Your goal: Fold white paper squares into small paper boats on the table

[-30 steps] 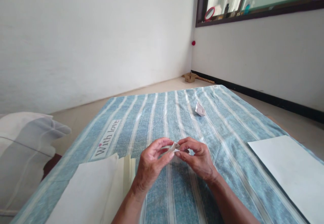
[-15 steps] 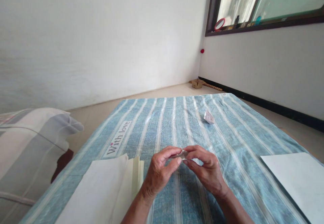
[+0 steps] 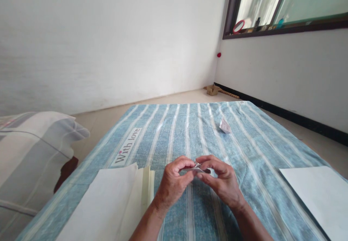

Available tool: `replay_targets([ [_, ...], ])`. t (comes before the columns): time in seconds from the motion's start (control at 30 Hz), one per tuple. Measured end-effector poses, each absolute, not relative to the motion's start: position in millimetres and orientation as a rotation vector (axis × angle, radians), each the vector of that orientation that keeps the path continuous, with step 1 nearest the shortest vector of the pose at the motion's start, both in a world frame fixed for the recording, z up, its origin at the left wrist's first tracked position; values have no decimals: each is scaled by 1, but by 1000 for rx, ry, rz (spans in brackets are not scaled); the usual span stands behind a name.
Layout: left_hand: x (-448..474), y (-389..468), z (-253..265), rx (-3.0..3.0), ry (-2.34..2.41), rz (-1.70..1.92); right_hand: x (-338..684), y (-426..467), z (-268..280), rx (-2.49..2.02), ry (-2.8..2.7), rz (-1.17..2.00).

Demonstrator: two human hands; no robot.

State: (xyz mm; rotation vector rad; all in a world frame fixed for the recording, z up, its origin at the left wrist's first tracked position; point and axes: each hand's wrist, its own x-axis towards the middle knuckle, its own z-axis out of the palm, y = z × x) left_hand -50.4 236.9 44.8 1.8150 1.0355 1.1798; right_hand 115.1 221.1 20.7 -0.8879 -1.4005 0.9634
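A small piece of folded white paper [image 3: 196,168] is pinched between my two hands, above the striped cloth. My left hand [image 3: 175,181] grips its left side with thumb and fingers. From the right, my right hand [image 3: 221,179] holds the other side between thumb and fingertips. The fingers cover much of the paper, so its full shape is hidden. Farther off on the cloth stands a small pointed folded-paper piece [image 3: 225,125], apart from both hands.
A blue striped cloth [image 3: 174,135] covers the table. White and yellowish sheets [image 3: 100,197] lie at the left front, and a white sheet [image 3: 315,190] at the right. A draped cloth [image 3: 35,154] hangs beyond the left edge. A small cardboard box [image 3: 212,90] sits on the floor.
The folded paper between my fingers has opened out a little and its edges stand differently. Both hands stay almost in the same place; the view has shifted slightly.
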Motion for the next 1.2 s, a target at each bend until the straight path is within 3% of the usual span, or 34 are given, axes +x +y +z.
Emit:
replay_targets([
  [0.23, -48, 234, 42, 2093, 965, 1235, 127, 228, 12, -924, -1168, 1251],
  [0.57, -40, 233, 52, 2304, 842, 1058, 140, 231, 16, -813, -1263, 1560],
  [1.2, -43, 235, 48, 2219, 793, 1046, 145, 236, 10, -791, -1076, 1597],
])
